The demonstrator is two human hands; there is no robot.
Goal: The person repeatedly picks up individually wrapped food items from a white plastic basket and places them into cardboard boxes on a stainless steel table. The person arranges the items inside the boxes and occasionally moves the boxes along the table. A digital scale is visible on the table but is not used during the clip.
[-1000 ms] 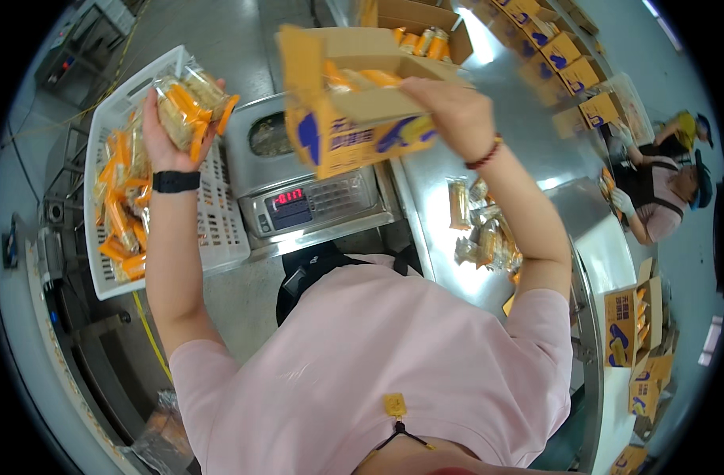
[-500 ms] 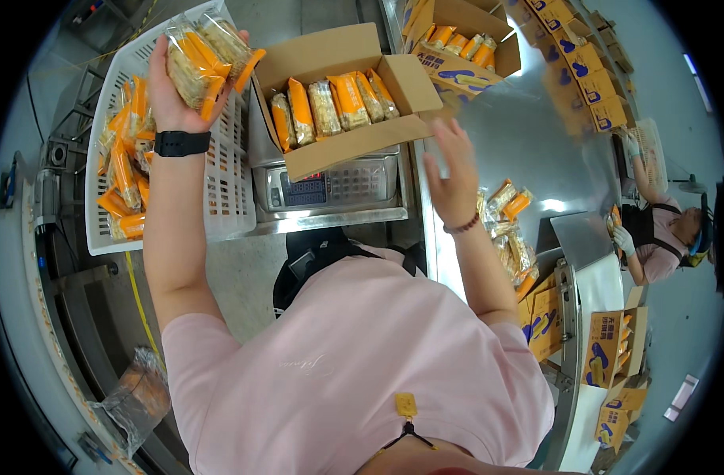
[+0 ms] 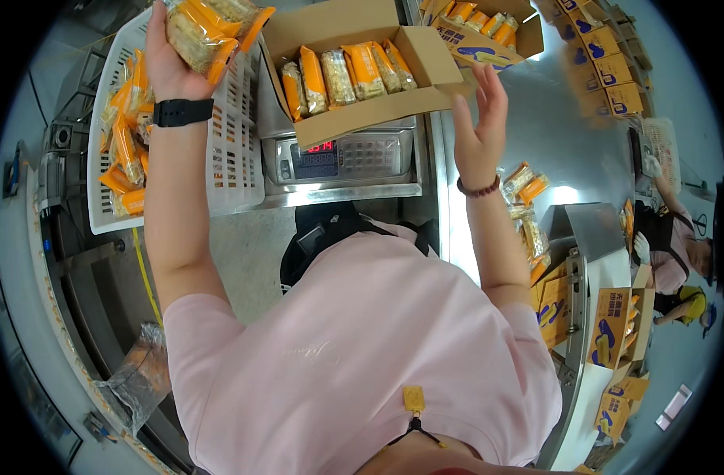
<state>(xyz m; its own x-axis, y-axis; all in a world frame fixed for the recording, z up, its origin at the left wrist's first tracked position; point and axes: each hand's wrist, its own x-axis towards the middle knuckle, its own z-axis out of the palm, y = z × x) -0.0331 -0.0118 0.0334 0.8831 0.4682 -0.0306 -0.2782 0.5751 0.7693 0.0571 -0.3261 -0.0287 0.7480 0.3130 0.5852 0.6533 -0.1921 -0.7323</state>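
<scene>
My left hand [image 3: 173, 73] is wrapped round a couple of orange-and-clear snack packets [image 3: 199, 38], held above the white slotted basket [image 3: 233, 150]. More such packets [image 3: 124, 150] lie jumbled inside that basket. To the right, an open cardboard box [image 3: 362, 115] stands on a scale [image 3: 347, 155], with several packets [image 3: 338, 77] upright in a row inside. My right hand [image 3: 479, 134] is raised just off the box's right side, above the metal table, fingers stretched out and holding nothing.
A second open box [image 3: 488, 52] of packets stands on the metal table [image 3: 528, 119]. Loose packets [image 3: 528, 226] lie beyond my right forearm. A line of printed boxes [image 3: 607, 63] runs at far right, where a gloved co-worker [image 3: 666, 253] stands near a conveyor [image 3: 603, 273].
My right hand has risen and shifted right, its fingers pointing further up. The left hand, still gripping the packets, sits higher in the picture. The scale's red display shows more clearly.
</scene>
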